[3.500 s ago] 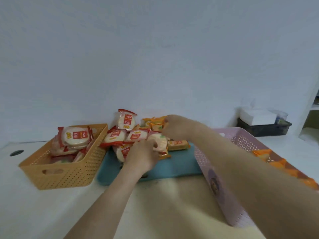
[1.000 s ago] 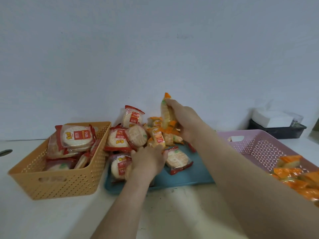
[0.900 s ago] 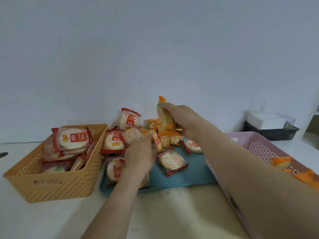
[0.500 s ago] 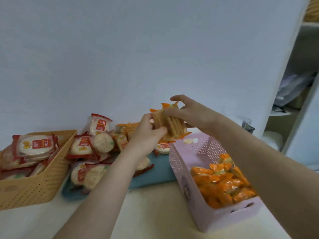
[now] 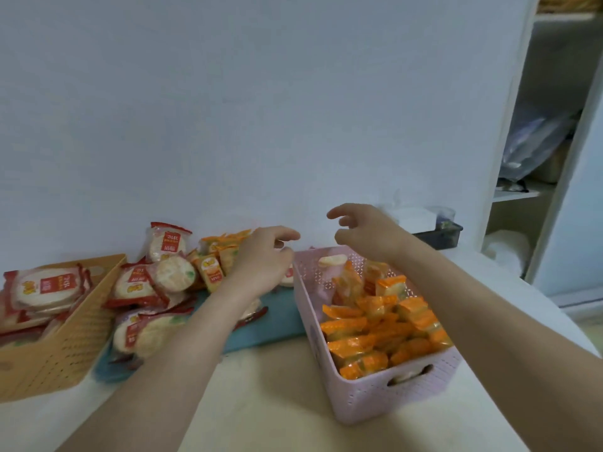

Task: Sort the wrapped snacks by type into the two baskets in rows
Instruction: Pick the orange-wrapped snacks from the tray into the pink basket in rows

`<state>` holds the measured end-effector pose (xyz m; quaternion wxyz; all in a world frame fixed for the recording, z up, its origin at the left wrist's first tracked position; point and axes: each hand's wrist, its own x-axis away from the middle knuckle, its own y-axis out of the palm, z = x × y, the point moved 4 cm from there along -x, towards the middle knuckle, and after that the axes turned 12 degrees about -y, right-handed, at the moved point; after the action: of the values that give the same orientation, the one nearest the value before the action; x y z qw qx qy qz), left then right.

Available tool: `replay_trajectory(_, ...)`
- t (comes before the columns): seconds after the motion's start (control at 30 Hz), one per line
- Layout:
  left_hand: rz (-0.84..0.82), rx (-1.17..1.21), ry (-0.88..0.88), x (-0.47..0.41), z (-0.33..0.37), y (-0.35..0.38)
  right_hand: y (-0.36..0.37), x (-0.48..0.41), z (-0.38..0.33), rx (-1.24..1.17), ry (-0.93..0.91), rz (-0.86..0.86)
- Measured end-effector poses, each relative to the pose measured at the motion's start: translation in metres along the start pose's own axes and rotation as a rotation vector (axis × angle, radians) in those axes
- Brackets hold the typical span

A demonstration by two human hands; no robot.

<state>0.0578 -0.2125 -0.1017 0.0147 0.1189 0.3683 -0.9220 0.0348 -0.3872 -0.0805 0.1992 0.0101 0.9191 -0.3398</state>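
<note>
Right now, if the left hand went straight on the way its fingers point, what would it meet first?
Probably the right hand, across a small gap above the far end of the pink basket; depth is unclear, so the left hand might slip past.

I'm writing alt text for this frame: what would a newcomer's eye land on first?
The pink basket at right, packed with orange-wrapped snacks, draws the eye first. Next comes the pile of red-wrapped round crackers on the blue tray in the middle, with more in the tan basket at left. The left hand and right hand hover empty near the pink basket's far end.
</note>
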Motion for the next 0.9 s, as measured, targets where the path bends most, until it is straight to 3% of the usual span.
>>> replay_trajectory(0.17, 0.129, -0.038, -0.077, -0.020, -0.033, -0.037, 0.028, -0.031, -0.028, -0.111, -0.012, -0.098)
replay_trajectory(0.27, 0.126, -0.147, -0.129, -0.045, -0.059, -0.053, 0.054, -0.053, -0.034, -0.184, 0.055, -0.195)
replay_trajectory(0.43, 0.047, -0.385, -0.246, -0.093, -0.104, -0.065, 0.109, -0.098, -0.034, -0.232, 0.222, -0.288)
replay_trajectory(0.6, -0.068, -0.550, -0.260, -0.123, -0.134, -0.033, 0.149, -0.129, -0.011, -0.167, 0.347, -0.265)
replay_trajectory(0.73, -0.056, -0.664, -0.184, -0.127, -0.149, -0.010, 0.174, -0.155, 0.001, 0.134, 0.255, -0.440)
replay_trajectory(0.8, -0.011, -0.612, -0.125, -0.120, -0.149, -0.009, 0.182, -0.159, 0.005, 0.395, 0.176, -0.535)
replay_trajectory(0.9, 0.023, -0.532, -0.075, -0.112, -0.151, -0.016, 0.191, -0.154, 0.002, 0.538, 0.086, -0.652)
